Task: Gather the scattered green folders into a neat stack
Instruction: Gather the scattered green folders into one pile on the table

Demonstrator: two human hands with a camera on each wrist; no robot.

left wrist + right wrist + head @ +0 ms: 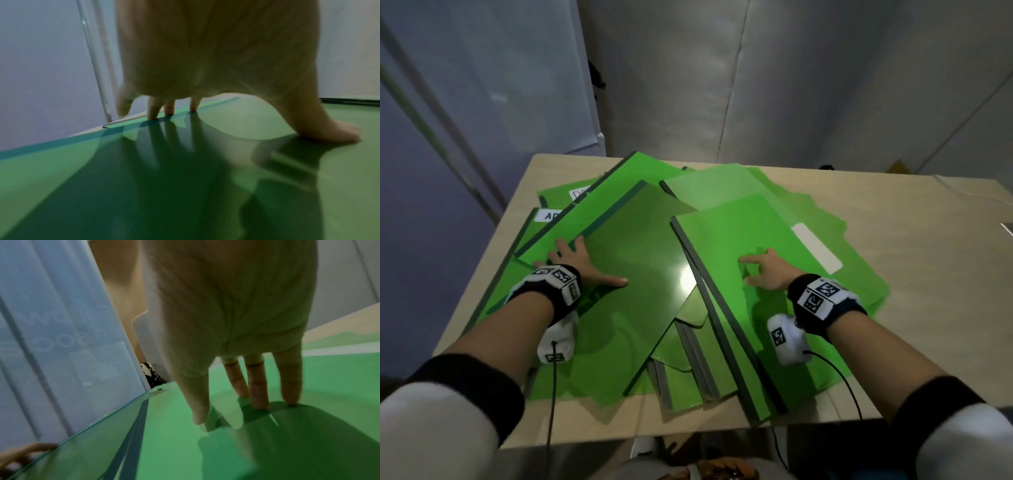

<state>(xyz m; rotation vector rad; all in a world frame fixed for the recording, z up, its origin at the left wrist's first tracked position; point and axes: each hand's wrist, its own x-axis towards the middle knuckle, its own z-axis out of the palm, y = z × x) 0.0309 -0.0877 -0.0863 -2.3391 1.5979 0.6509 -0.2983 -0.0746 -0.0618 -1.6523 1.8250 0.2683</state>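
Note:
Several green folders lie overlapped and askew across the table (893,212). My left hand (582,263) rests flat on a darker green folder (640,240), fingers spread, fingertips (153,113) near its dark spine edge, thumb out to the right. My right hand (767,270) presses with straight fingers (257,395) on a brighter green folder (739,240) that carries a blank white label (816,248). Neither hand grips anything. More folders stick out below, between my arms, and others with labelled white tabs (548,215) lie at the far left.
The light wooden table ends close to my body and at the left, where folders reach its edge. Bare tabletop lies to the right. Pale walls and a frosted panel (482,102) stand behind and to the left. Cables hang from my wrist cameras.

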